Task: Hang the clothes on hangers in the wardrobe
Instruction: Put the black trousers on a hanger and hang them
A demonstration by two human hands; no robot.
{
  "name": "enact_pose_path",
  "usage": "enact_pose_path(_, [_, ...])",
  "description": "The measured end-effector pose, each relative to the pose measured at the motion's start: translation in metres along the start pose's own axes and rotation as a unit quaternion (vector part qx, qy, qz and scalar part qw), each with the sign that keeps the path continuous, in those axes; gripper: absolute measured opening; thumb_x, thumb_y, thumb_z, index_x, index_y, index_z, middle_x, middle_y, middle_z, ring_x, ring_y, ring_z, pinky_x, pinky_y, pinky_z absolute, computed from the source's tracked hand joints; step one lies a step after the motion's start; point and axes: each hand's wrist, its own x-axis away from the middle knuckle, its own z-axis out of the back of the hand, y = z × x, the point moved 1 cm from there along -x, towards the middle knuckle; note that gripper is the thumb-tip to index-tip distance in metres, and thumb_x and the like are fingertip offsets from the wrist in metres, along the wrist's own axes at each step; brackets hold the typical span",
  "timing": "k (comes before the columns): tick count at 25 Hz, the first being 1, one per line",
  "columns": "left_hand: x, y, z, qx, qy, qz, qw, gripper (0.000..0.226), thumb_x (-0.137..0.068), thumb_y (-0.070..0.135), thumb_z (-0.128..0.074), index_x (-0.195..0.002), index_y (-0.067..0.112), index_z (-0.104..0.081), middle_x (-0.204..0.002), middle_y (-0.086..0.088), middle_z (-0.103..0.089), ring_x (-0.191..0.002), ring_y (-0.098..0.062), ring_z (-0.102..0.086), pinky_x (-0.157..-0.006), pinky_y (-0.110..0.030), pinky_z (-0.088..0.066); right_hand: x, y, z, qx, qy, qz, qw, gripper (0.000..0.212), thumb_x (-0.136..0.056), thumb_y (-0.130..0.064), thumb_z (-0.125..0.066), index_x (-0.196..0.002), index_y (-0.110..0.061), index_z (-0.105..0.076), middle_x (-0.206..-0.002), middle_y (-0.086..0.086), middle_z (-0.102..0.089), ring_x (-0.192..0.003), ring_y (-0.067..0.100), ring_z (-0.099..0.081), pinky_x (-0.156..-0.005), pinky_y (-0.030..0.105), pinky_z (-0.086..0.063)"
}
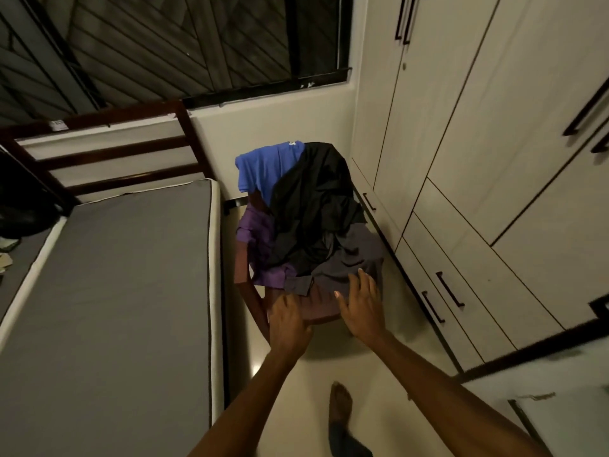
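Observation:
A brown plastic chair stands between the bed and the wardrobe, heaped with clothes. A blue shirt hangs over its backrest, a black garment lies across the middle, a purple one sits at the left, and a dark grey one is at the front right. My left hand reaches to the chair seat's front edge, fingers bent over it. My right hand is spread flat, fingertips touching the grey garment's lower edge. The wardrobe at the right has its doors closed. No hanger is in view.
A bed with a grey mattress fills the left side, its dark wooden headboard under the window. Wardrobe drawers with dark handles run along the right. My bare foot stands on the pale floor behind the chair.

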Motion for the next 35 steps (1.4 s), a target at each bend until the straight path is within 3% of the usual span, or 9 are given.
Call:
enact_pose_path(6, [-0.130,0.004,0.017,-0.021,-0.021,-0.014,0.999,0.048,-0.077,0.015,-0.069,-0.122,0.006,-0.055,-0.118,-0.015,-0.059,-0.105,-0.035,-0.058,-0.083,-0.041,-0.051,-0.132,-0.025,-0.023,-0.010,-0.025,-0.001,1.000,0.065,-0.100,-0.052,-0.044,-0.143,-0.004,-0.047,-0.153,0.024,-0.041,-0.140,0.041,-0.040,-0.111,0.053,-0.043])
enact_pose_path(15, [-0.331,-0.020,0.028,0.042,-0.046,0.013,0.998,0.048,-0.086,0.018,-0.068,-0.131,0.009,-0.052,-0.124,-0.014,-0.058,-0.114,-0.032,-0.056,-0.093,-0.042,-0.050,-0.318,-0.051,-0.054,-0.003,-0.038,-0.046,0.998,0.054,-0.099,-0.038,-0.061,-0.140,-0.004,-0.050,-0.149,0.022,-0.044,-0.137,0.039,-0.043,-0.110,0.049,-0.044])
enact_pose_path(19, [-0.449,-0.028,0.032,0.062,-0.052,-0.011,0.997,0.051,-0.086,0.021,-0.068,-0.133,0.010,-0.050,-0.125,-0.015,-0.059,-0.116,-0.033,-0.057,-0.095,-0.046,-0.052,-0.419,-0.061,-0.055,0.055,-0.001,-0.004,0.998,0.052,-0.091,-0.029,-0.069,-0.135,-0.005,-0.055,-0.143,0.020,-0.053,-0.129,0.038,-0.051,-0.104,0.051,-0.049])
enact_pose_path(24, [-0.586,-0.023,0.025,0.065,-0.045,-0.039,0.996,0.058,-0.087,0.022,-0.070,-0.139,0.007,-0.048,-0.132,-0.018,-0.057,-0.122,-0.037,-0.054,-0.099,-0.050,-0.051,-0.551,-0.051,-0.060,0.028,0.031,-0.113,0.993,0.059,-0.089,-0.028,-0.073,-0.138,-0.004,-0.049,-0.139,0.018,-0.051,-0.126,0.036,-0.049,-0.103,0.049,-0.049])
enact_pose_path(28, [-0.648,-0.003,0.003,0.049,-0.054,-0.092,0.993,0.063,-0.088,0.032,-0.074,-0.142,0.010,-0.048,-0.135,-0.014,-0.056,-0.125,-0.033,-0.054,-0.105,-0.045,-0.046,-0.618,-0.021,-0.066,0.043,0.027,-0.225,0.973,0.073,-0.087,-0.040,-0.077,-0.141,-0.002,-0.044,-0.137,0.021,-0.052,-0.126,0.036,-0.051,-0.105,0.046,-0.047])
enact_pose_path(30, [-0.666,0.009,-0.006,0.020,-0.060,-0.080,0.995,0.072,-0.088,0.040,-0.075,-0.145,0.010,-0.043,-0.139,-0.015,-0.053,-0.129,-0.034,-0.051,-0.109,-0.049,-0.043,-0.632,-0.014,-0.066,0.112,-0.021,-0.209,0.971,0.053,-0.093,-0.042,-0.070,-0.129,-0.005,-0.057,-0.127,0.017,-0.060,-0.120,0.034,-0.054,-0.098,0.043,-0.049])
enact_pose_path(32, [-0.683,0.017,-0.014,-0.013,-0.060,-0.052,0.997,0.076,-0.088,0.047,-0.074,-0.144,0.009,-0.040,-0.139,-0.016,-0.052,-0.130,-0.036,-0.050,-0.110,-0.053,-0.041,-0.641,-0.012,-0.064,0.181,-0.059,-0.144,0.971,0.026,-0.098,-0.031,-0.064,-0.110,-0.008,-0.068,-0.111,0.012,-0.066,-0.110,0.029,-0.059,-0.085,0.038,-0.051])
enact_pose_path(35, [-0.699,0.025,-0.022,-0.022,-0.077,-0.035,0.996,0.053,-0.096,0.040,-0.064,-0.137,0.011,-0.047,-0.118,-0.012,-0.067,-0.114,-0.032,-0.063,-0.110,-0.056,-0.038,-0.647,-0.009,-0.056,0.097,-0.012,-0.144,0.985,0.019,-0.099,-0.020,-0.060,-0.090,-0.005,-0.069,-0.089,0.011,-0.067,-0.086,0.027,-0.065,-0.067,0.031,-0.041])
